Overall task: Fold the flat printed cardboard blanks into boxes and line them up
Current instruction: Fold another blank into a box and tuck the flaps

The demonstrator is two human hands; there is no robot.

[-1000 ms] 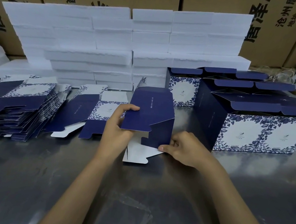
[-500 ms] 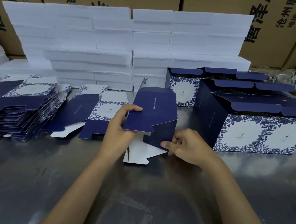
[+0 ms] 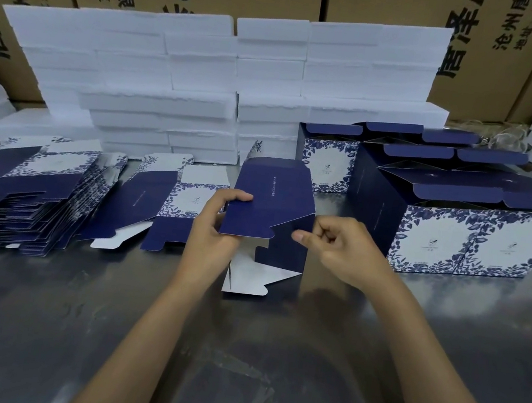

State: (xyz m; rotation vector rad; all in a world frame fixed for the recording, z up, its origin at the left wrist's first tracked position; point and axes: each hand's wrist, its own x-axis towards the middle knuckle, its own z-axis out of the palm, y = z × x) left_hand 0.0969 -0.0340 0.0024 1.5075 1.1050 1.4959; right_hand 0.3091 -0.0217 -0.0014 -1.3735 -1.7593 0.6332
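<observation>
Centrally, the left hand is pinching the half-opened blank by its near-left panel edge on the metal table. Just right, the right hand is curling, thumb touching the blank's side, grasping nothing. Folded boxes are standing far right.

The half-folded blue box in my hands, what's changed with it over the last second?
The right hand has let go of the box's lower right edge and drawn slightly back, fingers curled, thumb tip just beside the side panel. The half-folded box has barely shifted. The left hand still grips its top panel; the flat blanks and finished boxes are unchanged.
</observation>
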